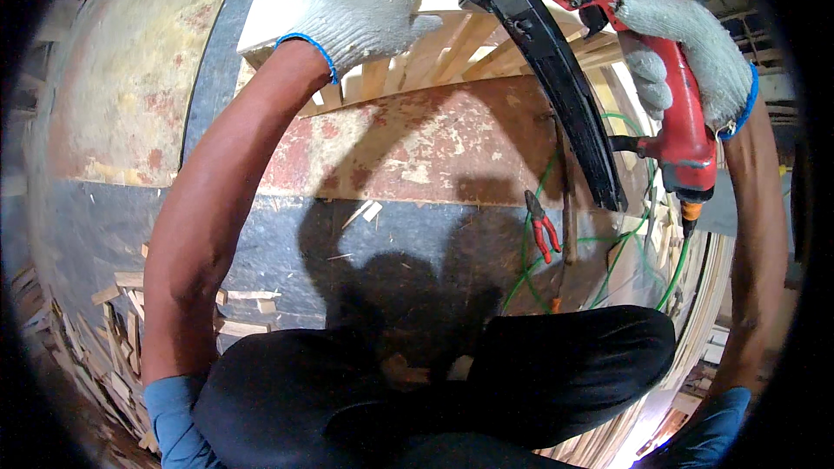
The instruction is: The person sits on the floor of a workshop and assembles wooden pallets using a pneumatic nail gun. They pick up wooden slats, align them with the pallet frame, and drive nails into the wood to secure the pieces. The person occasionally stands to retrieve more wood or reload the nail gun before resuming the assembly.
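Note:
My right hand (686,43), in a white knit glove with a blue cuff, is wrapped round the handle of a red pneumatic nail gun (682,126). Its long black magazine (565,87) slants down toward me, and the nose end is by the top of a slatted pale wooden frame (447,48). On the left part of that frame lies my gloved left hand (369,13). Its fingers reach over the far edge of the top board, and the thumb stretches along the near side. The fingertips' undersides are hidden.
Red-handled pliers (545,230) lie on the worn floor beside a thin rod (569,200). A green air hose (678,274) runs from the gun's base and loops nearby. Scrap wood (122,330) is heaped at left; long strips (704,295) are stacked at right. My folded legs (417,391) are close below.

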Demonstrator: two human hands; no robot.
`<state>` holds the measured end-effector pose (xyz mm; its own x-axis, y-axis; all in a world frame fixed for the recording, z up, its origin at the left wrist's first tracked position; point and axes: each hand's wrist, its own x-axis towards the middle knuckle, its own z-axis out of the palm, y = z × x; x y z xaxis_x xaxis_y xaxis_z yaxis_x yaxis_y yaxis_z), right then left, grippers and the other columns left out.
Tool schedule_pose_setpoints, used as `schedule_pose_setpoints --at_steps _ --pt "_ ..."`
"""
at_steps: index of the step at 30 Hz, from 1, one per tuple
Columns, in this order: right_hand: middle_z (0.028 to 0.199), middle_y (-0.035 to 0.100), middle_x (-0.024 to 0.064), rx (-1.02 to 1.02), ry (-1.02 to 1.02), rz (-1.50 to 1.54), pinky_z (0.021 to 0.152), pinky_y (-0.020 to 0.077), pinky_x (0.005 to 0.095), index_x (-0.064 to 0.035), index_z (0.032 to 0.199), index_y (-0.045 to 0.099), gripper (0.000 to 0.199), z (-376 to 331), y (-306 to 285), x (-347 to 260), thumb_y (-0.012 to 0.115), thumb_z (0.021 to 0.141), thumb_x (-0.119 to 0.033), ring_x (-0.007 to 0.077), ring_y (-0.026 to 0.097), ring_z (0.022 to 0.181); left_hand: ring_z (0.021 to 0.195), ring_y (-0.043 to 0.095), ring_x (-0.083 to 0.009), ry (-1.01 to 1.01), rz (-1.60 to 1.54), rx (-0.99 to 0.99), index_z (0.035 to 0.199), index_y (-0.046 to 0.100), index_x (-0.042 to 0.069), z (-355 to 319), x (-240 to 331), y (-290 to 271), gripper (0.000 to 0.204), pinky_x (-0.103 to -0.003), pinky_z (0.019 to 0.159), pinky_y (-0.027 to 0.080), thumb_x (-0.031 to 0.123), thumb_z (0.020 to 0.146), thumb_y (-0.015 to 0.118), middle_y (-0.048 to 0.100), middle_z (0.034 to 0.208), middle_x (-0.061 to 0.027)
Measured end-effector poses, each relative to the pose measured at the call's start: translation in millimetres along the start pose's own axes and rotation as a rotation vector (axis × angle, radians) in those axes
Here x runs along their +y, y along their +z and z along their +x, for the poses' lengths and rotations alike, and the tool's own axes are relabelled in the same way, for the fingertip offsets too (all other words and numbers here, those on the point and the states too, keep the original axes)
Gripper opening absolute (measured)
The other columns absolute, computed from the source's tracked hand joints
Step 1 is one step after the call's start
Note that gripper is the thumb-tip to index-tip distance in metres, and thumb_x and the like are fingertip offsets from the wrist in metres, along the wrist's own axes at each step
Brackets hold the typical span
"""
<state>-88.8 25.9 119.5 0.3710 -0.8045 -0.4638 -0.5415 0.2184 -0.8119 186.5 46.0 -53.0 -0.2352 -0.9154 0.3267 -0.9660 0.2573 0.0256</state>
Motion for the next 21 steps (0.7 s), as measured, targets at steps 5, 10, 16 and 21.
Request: schedule_pose_setpoints --at_steps 5,10,16,21 --pt "0.053 0.057 0.0039 -0.039 0.061 -0.091 0.036 0.049 0.0269 -0.005 0.084 0.06 0.031 8.9 -16.2 -6.5 0.07 0.092 -0.033 0.015 0.055 0.038 0.111 0.064 -0.0396 -0.053 -0.05 -0.065 0.139 0.049 0.012 1.7 9.2 -9.2 0.061 -0.051 0.093 0.052 0.047 0.092 0.066 0.065 0.119 -0.0203" --pt "0.053 0.056 0.0043 -0.014 0.041 -0.168 0.036 0.0501 0.0279 -0.0063 0.079 0.059 0.033 7.1 -3.3 -19.5 0.071 0.09 -0.035 0.0156 0.056 0.038 0.111 0.064 -0.0403 -0.013 -0.03 0.015 0.137 0.05 0.011 -3.6 2.9 -3.0 0.061 -0.052 0.093 0.052 0.047 0.09 0.068 0.065 0.119 -0.021" --pt "0.054 0.057 0.0038 -0.043 0.021 -0.229 0.038 0.0519 0.0291 -0.0076 0.076 0.06 0.033 3.0 5.4 -27.9 0.071 0.091 -0.035 0.0158 0.057 0.038 0.11 0.064 -0.0406 -0.029 -0.032 -0.08 0.137 0.049 0.008 -1.8 7.9 -14.6 0.064 -0.052 0.094 0.051 0.045 0.09 0.069 0.065 0.118 -0.0213" --pt "0.055 0.058 0.0036 -0.105 0.058 -0.134 0.038 0.0525 0.0294 -0.0061 0.086 0.06 0.029 1.8 10.7 -23.2 0.07 0.091 -0.033 0.0152 0.057 0.039 0.112 0.063 -0.04 0.002 -0.037 -0.009 0.138 0.048 0.01 -9.4 2.3 -4.5 0.064 -0.052 0.095 0.051 0.044 0.089 0.07 0.064 0.121 -0.0204"
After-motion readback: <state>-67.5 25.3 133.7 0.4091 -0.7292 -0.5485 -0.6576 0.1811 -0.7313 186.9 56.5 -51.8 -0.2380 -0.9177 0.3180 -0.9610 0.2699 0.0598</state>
